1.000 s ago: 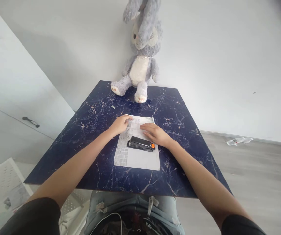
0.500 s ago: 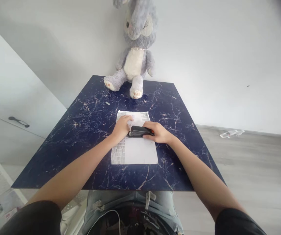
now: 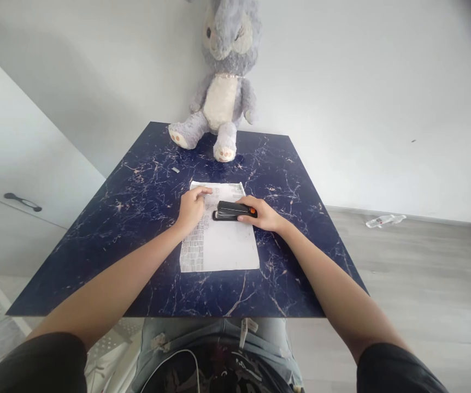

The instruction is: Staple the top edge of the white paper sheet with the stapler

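Observation:
My right hand (image 3: 265,213) is wrapped round the back end of a black stapler (image 3: 229,210) with an orange mark near its rear. The stapler's jaws are apart and its front points left, over the printed paper (image 3: 229,245). My left hand (image 3: 192,208) rests at the paper's left edge, its index finger stretched out over the sheet and the other fingers partly hidden. It is apart from the stapler, and I see nothing in it. The paper lies flat on a dark blue marbled table (image 3: 137,284).
A grey plush rabbit (image 3: 221,101) sits at the table's far edge against the wall. A small staple strip (image 3: 175,170) lies left of its feet. Clear plastic packaging (image 3: 385,220) is on the floor at right. A white cabinet (image 3: 22,147) stands at left.
My left hand has drawn back left from the stapler's front, and its index finger now stretches out. My right hand still holds the stapler, whose front is uncovered now.

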`<action>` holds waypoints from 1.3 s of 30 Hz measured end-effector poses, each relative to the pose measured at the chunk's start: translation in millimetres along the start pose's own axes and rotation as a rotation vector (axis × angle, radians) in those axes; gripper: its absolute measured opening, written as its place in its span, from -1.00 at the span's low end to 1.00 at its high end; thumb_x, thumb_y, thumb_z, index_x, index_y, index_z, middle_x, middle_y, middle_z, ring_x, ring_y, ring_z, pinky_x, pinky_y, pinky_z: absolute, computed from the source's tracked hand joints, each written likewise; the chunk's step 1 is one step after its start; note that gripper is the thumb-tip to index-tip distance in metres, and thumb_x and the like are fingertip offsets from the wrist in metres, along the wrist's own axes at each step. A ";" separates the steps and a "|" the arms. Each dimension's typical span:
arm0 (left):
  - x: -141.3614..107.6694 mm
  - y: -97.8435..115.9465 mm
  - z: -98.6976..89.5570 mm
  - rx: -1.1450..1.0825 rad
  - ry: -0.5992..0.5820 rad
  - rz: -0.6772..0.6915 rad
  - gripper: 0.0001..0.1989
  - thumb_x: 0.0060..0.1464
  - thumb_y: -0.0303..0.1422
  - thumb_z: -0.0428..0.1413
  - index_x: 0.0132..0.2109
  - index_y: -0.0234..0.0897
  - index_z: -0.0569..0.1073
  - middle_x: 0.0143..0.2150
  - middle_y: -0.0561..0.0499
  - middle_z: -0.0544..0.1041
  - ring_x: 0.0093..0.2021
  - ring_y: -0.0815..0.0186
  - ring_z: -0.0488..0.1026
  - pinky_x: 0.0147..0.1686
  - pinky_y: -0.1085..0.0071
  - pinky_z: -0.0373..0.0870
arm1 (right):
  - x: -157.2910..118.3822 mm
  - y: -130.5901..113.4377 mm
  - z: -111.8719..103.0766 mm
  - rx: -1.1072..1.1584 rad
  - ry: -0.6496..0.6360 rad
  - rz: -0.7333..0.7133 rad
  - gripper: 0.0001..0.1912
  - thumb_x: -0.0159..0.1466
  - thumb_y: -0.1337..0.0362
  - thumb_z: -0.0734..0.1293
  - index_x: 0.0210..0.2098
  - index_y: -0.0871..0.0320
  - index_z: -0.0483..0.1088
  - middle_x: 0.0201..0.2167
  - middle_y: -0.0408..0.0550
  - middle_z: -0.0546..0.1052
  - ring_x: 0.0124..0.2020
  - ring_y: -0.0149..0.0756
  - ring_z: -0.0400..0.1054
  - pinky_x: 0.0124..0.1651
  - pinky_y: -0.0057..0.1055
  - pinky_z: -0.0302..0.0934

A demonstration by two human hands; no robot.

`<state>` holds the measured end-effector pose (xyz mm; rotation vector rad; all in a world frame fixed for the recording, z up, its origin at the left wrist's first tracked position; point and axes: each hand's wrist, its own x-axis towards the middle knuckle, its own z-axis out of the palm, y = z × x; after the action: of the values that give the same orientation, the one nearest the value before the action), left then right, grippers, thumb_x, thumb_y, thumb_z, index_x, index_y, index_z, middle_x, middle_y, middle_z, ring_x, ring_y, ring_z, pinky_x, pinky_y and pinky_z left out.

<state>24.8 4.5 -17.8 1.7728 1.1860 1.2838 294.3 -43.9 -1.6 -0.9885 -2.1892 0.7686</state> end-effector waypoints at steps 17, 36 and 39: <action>5.2 7.8 6.9 -0.687 -0.201 -0.190 -0.67 0.35 -0.14 0.09 -0.10 -0.23 0.68 0.03 -0.14 0.68 0.09 0.10 0.61 0.21 0.14 0.43 | -2.2 15.4 -14.6 0.532 -0.100 0.166 -0.59 0.45 0.03 0.33 0.19 0.04 0.55 0.17 -0.01 0.60 0.19 -0.07 0.47 0.36 -0.04 0.22; 2.5 5.2 10.2 -0.538 -0.218 -0.168 -0.58 0.39 -0.05 0.07 -0.14 -0.26 0.67 -0.03 -0.17 0.69 0.03 0.12 0.63 0.20 0.12 0.46 | 0.5 1.4 -5.1 0.400 -0.038 0.078 -0.51 0.48 -0.08 0.26 0.21 0.05 0.52 0.22 0.03 0.57 0.25 -0.04 0.45 0.40 -0.03 0.22; 1.7 6.1 10.2 -0.529 -0.214 -0.171 -0.58 0.39 -0.05 0.06 -0.16 -0.26 0.66 -0.04 -0.17 0.69 0.02 0.12 0.63 0.19 0.13 0.46 | -3.7 8.1 -12.4 0.653 -0.109 0.158 -0.51 0.38 -0.01 0.41 0.23 0.02 0.51 0.30 0.02 0.51 0.33 -0.03 0.39 0.45 0.01 0.16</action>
<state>36.4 3.8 -15.2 1.3491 0.7670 1.1416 308.8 -39.3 -0.3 -0.7883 -1.7539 1.5146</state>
